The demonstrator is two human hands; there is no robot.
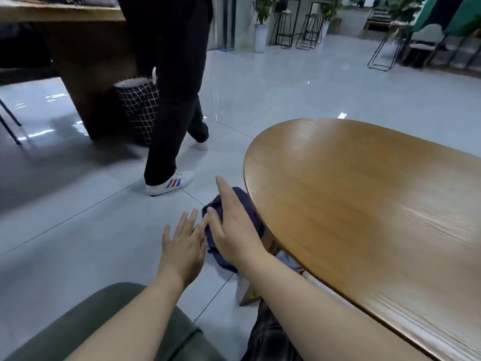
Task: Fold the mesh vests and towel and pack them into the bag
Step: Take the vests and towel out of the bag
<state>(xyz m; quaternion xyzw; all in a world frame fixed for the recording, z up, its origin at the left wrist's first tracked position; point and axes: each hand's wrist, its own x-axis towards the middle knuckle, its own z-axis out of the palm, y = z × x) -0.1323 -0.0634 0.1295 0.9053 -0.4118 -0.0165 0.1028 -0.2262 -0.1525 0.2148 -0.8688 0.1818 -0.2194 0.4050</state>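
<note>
A dark navy bag [244,204] lies crumpled on the grey tile floor beside the left edge of the round wooden table [364,204]. My right hand [231,225] reaches over it with straight fingers and hides most of it. My left hand [183,246] hovers just left of the bag, fingers spread and straight, holding nothing. A bit of pale cloth [286,259] shows under the table edge behind my right forearm. No mesh vests can be made out.
A person in black trousers and white sneakers [169,182] stands on the floor close ahead. A black grid-patterned basket [138,105] sits by a wooden counter at the left. A green cushion [125,321] lies below my left arm. Stools and chairs stand far back.
</note>
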